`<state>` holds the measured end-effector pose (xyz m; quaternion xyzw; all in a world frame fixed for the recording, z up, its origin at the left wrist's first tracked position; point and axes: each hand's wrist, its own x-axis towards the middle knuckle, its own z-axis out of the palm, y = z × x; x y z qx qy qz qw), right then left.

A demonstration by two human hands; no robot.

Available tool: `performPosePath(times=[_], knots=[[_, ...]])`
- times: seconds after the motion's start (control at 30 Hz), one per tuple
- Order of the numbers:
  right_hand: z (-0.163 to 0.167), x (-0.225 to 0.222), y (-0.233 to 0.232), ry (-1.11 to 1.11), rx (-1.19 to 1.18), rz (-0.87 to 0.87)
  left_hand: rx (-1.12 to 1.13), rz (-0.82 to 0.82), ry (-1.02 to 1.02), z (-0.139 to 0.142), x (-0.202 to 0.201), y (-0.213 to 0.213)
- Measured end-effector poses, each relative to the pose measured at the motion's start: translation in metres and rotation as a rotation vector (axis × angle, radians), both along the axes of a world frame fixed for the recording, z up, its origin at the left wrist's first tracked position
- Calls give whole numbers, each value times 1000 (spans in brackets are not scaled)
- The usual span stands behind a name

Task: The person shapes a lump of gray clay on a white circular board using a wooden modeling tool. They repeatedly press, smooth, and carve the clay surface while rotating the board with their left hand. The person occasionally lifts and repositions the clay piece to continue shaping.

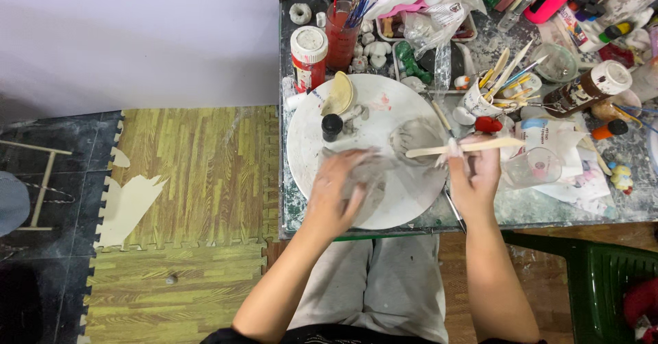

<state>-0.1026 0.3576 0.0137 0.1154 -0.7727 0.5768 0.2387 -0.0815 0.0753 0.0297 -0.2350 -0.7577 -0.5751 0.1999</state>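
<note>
My left hand (340,192) rests on a lump of grey clay (370,173) on the round white board (308,145), blurred by motion. My right hand (475,173) grips a flat wooden modelling stick (439,150) that points left across the board. A second grey clay piece (413,136) lies just above the stick's tip. On the board's upper left sit a small black-capped bottle (332,126) and a pale curved tool (339,94).
A cluttered worktable (521,207) holds a red-labelled jar (308,56), a red cup of brushes (343,32), a cup of wooden tools (488,94), a brown paint bottle (589,87), a clear plastic cup (534,168). Wood-print foam mats (199,173) cover the floor at left. A green chair (603,282) stands at right.
</note>
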Motion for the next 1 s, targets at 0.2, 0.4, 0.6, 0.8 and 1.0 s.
performPosePath(times=[0.2,0.4,0.6,0.8,1.0], knots=[[-1,18,-10,48,-48,-39,-140,263,-16,-15,13,-28],[-1,34,-22,111,-87,-16,-225,321,-127,-14,13,-26],[0,48,-18,96,-194,-41,-171,335,-183,-14,12,-27],[2,60,-7,76,-208,-108,151,279,-296,-26,9,-36],[12,54,8,88,-361,-56,353,395,-216,-21,-42,-58]])
